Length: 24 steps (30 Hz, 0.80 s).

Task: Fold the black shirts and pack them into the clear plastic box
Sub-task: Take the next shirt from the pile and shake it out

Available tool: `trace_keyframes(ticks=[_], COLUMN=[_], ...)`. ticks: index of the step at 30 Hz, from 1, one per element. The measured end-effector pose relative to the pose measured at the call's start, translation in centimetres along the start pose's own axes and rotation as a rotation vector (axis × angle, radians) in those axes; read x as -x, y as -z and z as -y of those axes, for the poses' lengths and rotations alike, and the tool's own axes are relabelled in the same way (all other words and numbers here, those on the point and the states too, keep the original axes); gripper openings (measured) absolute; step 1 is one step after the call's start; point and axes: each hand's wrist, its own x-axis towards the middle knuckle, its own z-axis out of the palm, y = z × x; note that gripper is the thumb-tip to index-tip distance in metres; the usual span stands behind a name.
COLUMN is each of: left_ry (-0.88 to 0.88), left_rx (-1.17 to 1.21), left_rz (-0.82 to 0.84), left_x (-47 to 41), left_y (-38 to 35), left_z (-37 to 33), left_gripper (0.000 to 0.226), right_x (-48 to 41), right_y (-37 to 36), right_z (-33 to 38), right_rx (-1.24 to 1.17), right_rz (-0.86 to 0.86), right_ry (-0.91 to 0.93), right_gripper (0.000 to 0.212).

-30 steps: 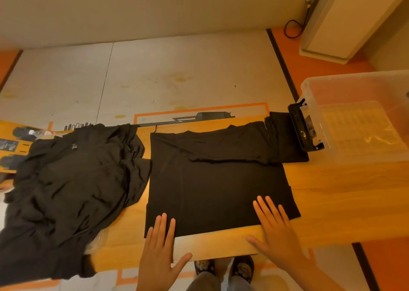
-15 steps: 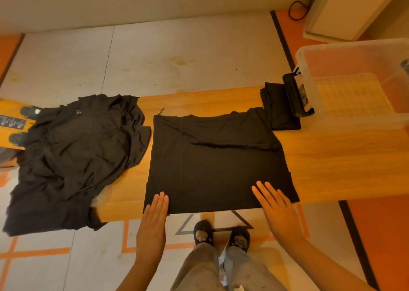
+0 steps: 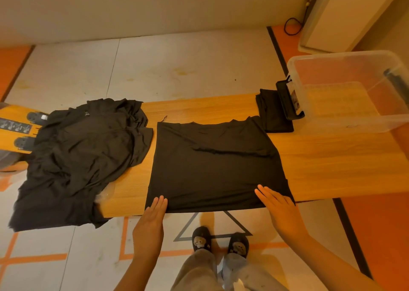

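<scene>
A black shirt (image 3: pixel 212 164) lies flat on the wooden table (image 3: pixel 332 164), folded into a rough square. My left hand (image 3: pixel 152 220) is flat with straight fingers, its fingertips touching the shirt's near left corner. My right hand (image 3: pixel 278 209) lies flat on the near right corner. A heap of unfolded black shirts (image 3: pixel 79 158) covers the table's left end and hangs over its edge. A small folded black shirt (image 3: pixel 273 111) sits beside the clear plastic box (image 3: pixel 363 122), which stands open at the right end with nothing inside.
A black latch piece (image 3: pixel 287 100) leans on the box's left wall. Crumpled clear plastic (image 3: pixel 106 194) pokes out under the heap. My slippered feet (image 3: pixel 219 242) stand below the table's near edge. A white cabinet (image 3: pixel 345 14) stands at the back right.
The view has tilted down and drawn back, showing my legs and feet. Both hands have slid toward me to the shirt's near edge. The shirt lies where it was.
</scene>
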Motion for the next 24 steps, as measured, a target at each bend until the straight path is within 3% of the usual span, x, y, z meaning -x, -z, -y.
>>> trace_keyframes(ticks=[2,5,8,13,16,22,24], left_ry=[0.018,0.09,0.041,-0.097,-0.186,-0.23,-0.242], left_rx=[0.061,0.248,0.318,0.298,0.324,0.377,0.396], left_rz=[0.019,0.036,-0.005,-0.277,-0.438,-0.545,-0.533], left_x=[0.0,-0.5,-2.5,-7.8,-9.4,-10.5,-10.6], left_y=[0.5,2.4,6.3,15.7,20.8,28.4,30.4], left_z=[0.4,0.6,0.9,-0.2,-1.3,-0.1,0.6], left_gripper=[0.081,0.054,0.04,0.022,0.021,0.009,0.029], right_x=[-0.3,-0.9,-2.5,-7.1,-8.7,-8.7,-8.5], right_y=[0.7,2.8,6.6,15.9,21.5,30.0,32.0], right_z=[-0.2,-0.4,-0.5,-0.1,0.2,0.5,1.1], right_rx=[-0.06,-0.232,-0.314,-0.427,-0.539,-0.672,-0.687], right_rz=[0.015,0.051,0.004,-0.17,-0.169,-0.179,-0.18], right_ry=[-0.021,-0.082,-0.154,-0.095,-0.04,-0.014,0.029], right_gripper=[0.09,0.05,0.029,0.023,0.015,0.009,0.011])
